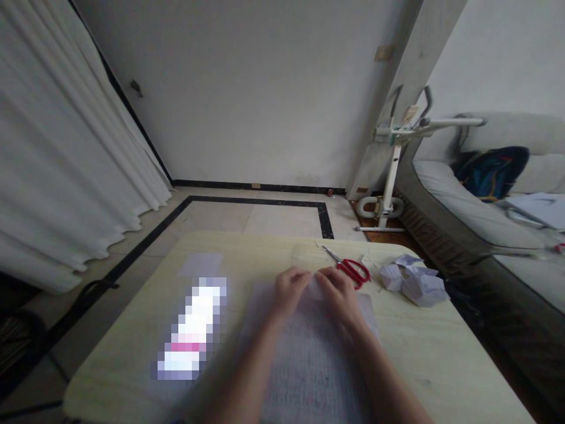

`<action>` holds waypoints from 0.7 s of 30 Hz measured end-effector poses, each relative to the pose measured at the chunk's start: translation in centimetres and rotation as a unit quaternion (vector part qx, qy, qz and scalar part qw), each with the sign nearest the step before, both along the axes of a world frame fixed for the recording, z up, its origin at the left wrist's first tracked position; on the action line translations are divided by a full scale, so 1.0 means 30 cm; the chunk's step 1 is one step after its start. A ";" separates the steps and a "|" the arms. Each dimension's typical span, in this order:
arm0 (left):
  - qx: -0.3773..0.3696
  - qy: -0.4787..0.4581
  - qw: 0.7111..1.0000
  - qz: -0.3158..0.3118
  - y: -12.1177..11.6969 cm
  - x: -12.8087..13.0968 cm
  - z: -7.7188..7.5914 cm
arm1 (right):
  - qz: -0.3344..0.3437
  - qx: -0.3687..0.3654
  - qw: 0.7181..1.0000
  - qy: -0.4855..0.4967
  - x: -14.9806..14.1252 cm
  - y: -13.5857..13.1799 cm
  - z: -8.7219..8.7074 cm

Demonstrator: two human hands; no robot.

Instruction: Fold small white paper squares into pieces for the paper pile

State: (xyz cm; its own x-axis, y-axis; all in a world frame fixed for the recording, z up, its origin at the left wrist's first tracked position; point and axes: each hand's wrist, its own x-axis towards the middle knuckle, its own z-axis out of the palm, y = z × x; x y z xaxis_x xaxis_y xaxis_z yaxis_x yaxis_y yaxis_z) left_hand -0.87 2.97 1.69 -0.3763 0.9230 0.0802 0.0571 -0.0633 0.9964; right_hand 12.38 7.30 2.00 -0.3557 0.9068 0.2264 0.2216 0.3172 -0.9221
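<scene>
Written sheet (309,377) lies in the lower centre of the frame, spread on the pale wooden table (445,359), with rows of marks too blurred to read. Its near part runs down to the bottom edge of the picture between the two forearms, and its far end sits just under and around the hands. The left hand (292,288) is at the sheet's far end, a little left of its middle, fingers bent and pointing inward. The right hand (339,288) mirrors it on the other side, fingers curled toward the left one. The two sets of fingertips nearly meet, and a paler bit of paper shows between them. Whether either hand pinches that paper or only presses on it, I cannot tell: the fingertips are small and blurred.

Just beyond the right hand, right of centre, lie red-handled scissors (353,272), their blades pointing toward the upper left; the hand overlaps part of the handles in view, and contact is unclear. Farther right on the table sits a cluster of folded paper pieces (421,285). Left of the hands, a bright pixelated object (189,330) lies slantwise, with a small pale slip (202,264) beyond it.
</scene>
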 end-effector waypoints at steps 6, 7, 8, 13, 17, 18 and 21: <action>0.015 0.032 0.999 0.009 0.002 -0.002 -0.008 | -0.006 -0.007 1.000 -0.002 -0.008 0.002 -0.012; 0.015 0.038 0.999 0.010 0.001 -0.003 -0.009 | -0.004 -0.011 1.000 0.001 -0.010 0.004 -0.015; 0.013 0.043 0.999 0.011 0.001 -0.004 -0.010 | -0.002 -0.015 1.000 0.005 -0.011 0.005 -0.017; 0.014 0.062 0.998 0.008 0.002 0.002 -0.016 | 0.007 -0.035 0.998 0.042 -0.010 0.014 -0.016; 0.019 0.056 0.998 -0.021 0.005 0.007 -0.028 | -0.007 -0.047 0.996 0.077 -0.006 0.019 -0.011; 0.020 0.060 0.998 -0.023 0.005 0.006 -0.031 | -0.008 -0.047 0.996 0.080 -0.006 0.020 -0.010; 0.022 0.082 0.996 -0.018 0.007 0.004 -0.035 | -0.005 -0.046 0.996 0.076 -0.005 0.020 -0.010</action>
